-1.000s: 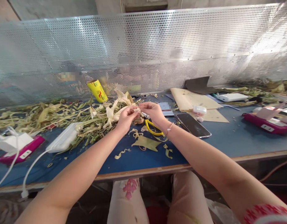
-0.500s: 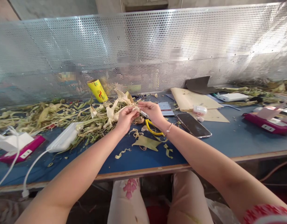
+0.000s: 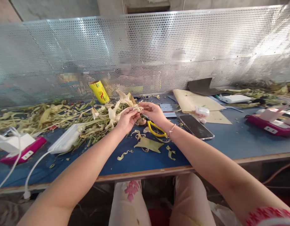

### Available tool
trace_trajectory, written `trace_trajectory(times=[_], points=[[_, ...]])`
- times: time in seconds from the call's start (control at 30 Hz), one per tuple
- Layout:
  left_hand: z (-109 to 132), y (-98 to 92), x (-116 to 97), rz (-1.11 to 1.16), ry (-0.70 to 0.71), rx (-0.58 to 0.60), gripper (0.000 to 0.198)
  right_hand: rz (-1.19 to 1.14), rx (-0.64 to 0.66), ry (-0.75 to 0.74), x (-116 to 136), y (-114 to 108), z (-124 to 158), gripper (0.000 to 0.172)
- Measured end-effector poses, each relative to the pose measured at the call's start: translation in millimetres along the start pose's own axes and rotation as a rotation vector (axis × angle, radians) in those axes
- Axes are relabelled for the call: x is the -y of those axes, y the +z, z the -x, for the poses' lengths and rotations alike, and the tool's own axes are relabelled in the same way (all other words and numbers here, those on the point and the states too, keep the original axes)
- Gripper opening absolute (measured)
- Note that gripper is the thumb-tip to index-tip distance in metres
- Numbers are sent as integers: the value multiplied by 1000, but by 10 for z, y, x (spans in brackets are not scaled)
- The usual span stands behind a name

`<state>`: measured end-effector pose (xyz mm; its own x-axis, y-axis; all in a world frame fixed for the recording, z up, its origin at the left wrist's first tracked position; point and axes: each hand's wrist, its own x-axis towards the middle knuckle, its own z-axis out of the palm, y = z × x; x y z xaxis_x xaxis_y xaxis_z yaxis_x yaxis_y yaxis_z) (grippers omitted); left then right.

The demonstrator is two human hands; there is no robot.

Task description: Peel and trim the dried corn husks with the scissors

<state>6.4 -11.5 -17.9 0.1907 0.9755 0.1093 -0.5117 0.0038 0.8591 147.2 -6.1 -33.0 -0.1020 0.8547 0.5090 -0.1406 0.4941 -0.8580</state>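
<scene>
Over the middle of the table, my left hand [image 3: 128, 119] and my right hand [image 3: 153, 113] meet with fingers pinched on one small pale piece of dried husk [image 3: 136, 108]. Its exact shape is too small to make out. Just beneath my right hand lies a yellow-handled tool [image 3: 156, 129], whose other end is hidden by the hand. A small round brown object [image 3: 142, 121] sits under the fingers. Large dried husks [image 3: 124, 99] lie just behind my left hand. A flat greenish husk piece [image 3: 148, 144] and curled scraps [image 3: 124, 154] are nearer the table edge.
Heaped dried plant strips [image 3: 48, 116] cover the left side, beside a yellow tube [image 3: 99, 92], a white corded device [image 3: 66, 138] and a magenta power strip [image 3: 24, 152]. To the right are a phone [image 3: 196, 126], brown paper [image 3: 196, 100] and another power strip [image 3: 269, 125]. A perforated metal screen [image 3: 145, 40] stands behind.
My fingers have shifted slightly around the pale husk piece. A silvery part that showed beside my right fingers is now mostly out of sight. The things on the table have stayed put.
</scene>
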Motion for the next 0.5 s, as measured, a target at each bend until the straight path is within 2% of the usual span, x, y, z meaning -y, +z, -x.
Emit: trace_trajectory(times=[0.17, 0.27, 0.37, 0.5], points=[[-11, -26, 8, -34, 46, 78, 14, -94, -36, 47, -10, 22, 7, 30], [-25, -46, 17, -65, 64, 81, 15, -98, -53, 50, -8, 40, 5, 26], [-34, -65, 25, -92, 72, 78, 18, 1, -78, 25, 17, 48, 7, 20], [-33, -83, 35, -106, 69, 90, 24, 265, -107, -39, 69, 43, 24, 19]])
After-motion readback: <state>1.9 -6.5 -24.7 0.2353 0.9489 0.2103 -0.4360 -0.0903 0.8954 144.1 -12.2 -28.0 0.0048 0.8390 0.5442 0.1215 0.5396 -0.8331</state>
